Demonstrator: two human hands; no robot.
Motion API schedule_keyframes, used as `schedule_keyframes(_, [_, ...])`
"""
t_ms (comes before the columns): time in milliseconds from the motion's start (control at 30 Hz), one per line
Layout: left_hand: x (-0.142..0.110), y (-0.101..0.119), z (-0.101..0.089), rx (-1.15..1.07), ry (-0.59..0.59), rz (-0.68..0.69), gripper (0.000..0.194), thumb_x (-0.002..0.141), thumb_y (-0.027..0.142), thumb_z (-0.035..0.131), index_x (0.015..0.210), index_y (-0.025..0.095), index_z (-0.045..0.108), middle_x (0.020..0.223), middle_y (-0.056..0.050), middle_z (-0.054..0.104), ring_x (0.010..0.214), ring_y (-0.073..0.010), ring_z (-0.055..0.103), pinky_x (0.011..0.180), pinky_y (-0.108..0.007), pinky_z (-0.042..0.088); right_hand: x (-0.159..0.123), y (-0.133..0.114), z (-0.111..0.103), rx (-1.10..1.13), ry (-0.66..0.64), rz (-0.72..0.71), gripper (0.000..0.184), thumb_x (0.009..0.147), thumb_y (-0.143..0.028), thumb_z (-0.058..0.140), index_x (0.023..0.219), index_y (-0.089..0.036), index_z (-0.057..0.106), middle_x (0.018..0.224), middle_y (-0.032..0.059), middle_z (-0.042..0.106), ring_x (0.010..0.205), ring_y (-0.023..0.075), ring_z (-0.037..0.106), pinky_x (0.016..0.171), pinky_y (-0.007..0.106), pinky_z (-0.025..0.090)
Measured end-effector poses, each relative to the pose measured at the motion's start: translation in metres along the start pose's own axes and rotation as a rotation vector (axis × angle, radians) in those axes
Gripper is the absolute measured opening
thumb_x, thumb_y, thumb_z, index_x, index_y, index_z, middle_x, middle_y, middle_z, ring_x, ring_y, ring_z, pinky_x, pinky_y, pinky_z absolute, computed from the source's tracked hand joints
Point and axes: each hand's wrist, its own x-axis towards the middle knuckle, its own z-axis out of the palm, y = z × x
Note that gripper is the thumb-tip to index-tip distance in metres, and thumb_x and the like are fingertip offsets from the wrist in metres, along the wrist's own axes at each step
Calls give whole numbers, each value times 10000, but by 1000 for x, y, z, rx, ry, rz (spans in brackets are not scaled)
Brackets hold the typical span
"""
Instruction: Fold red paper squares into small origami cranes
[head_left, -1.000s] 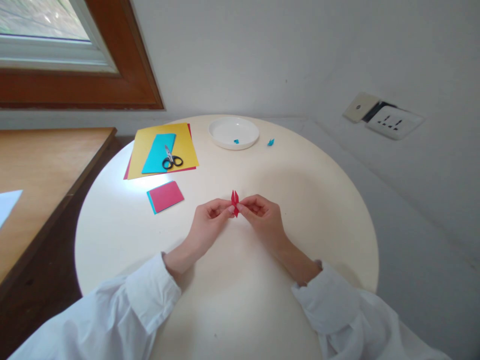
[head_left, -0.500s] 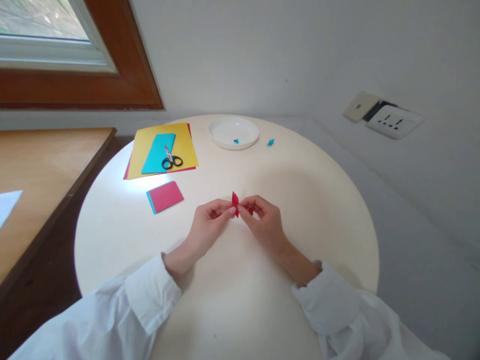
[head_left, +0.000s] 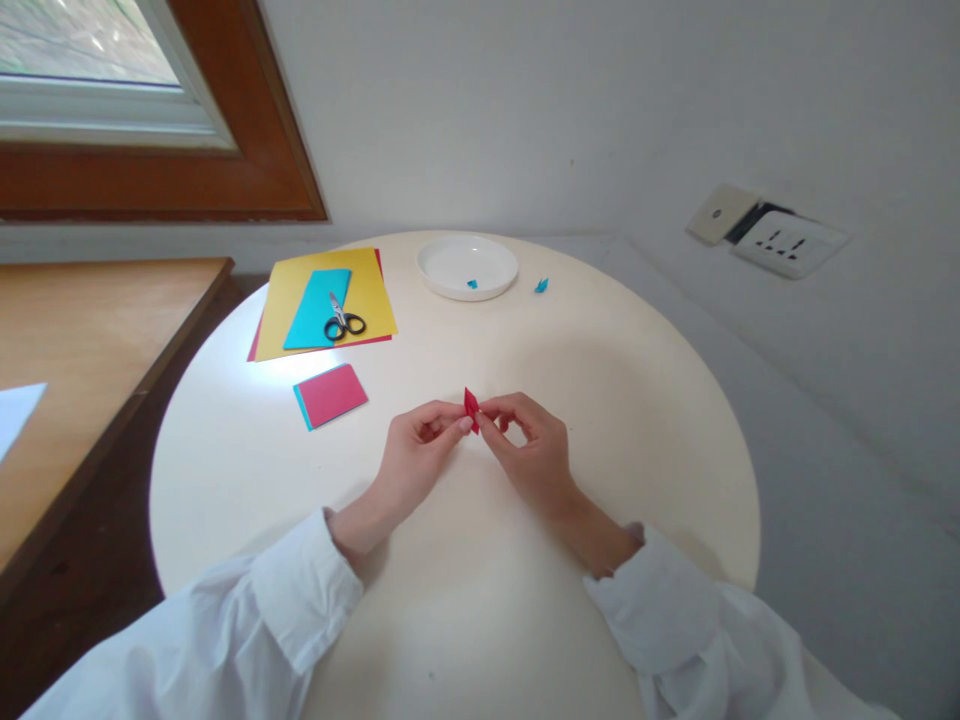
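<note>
A small folded red paper [head_left: 470,402] with a pointed top is pinched between both hands above the middle of the round table. My left hand [head_left: 422,447] grips its left side between thumb and fingers. On its right side my right hand [head_left: 531,445] pinches it with thumb and forefinger, the other fingers curled. The lower part of the folded paper is partly covered by the fingertips. To the left of my hands lies a stack of small paper pieces [head_left: 334,397], pink-red on top with blue showing beneath.
Scissors [head_left: 341,322] with black handles lie on blue paper [head_left: 311,310] over yellow sheets [head_left: 281,290] at the back left. A white plate [head_left: 435,283] holds a small blue piece. A small blue folded paper [head_left: 541,286] sits right of it. The white round table [head_left: 480,620] nears the wall.
My right hand has turned slightly, with its thumb and forefinger a bit more stretched out. Both hands still pinch the red paper, and the other things lie as before.
</note>
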Motion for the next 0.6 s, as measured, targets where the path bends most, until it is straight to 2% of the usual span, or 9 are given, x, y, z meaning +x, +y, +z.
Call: schedule_keyframes(600, [0, 0, 1, -12, 26, 23, 106, 665, 233, 701, 731, 150, 698, 733, -42, 704, 665, -146, 600, 629, -249, 462, -1, 3, 2, -3, 66, -157, 82, 768, -123, 605, 769, -203, 621, 733, 3, 657, 669, 125, 591, 577, 256, 462])
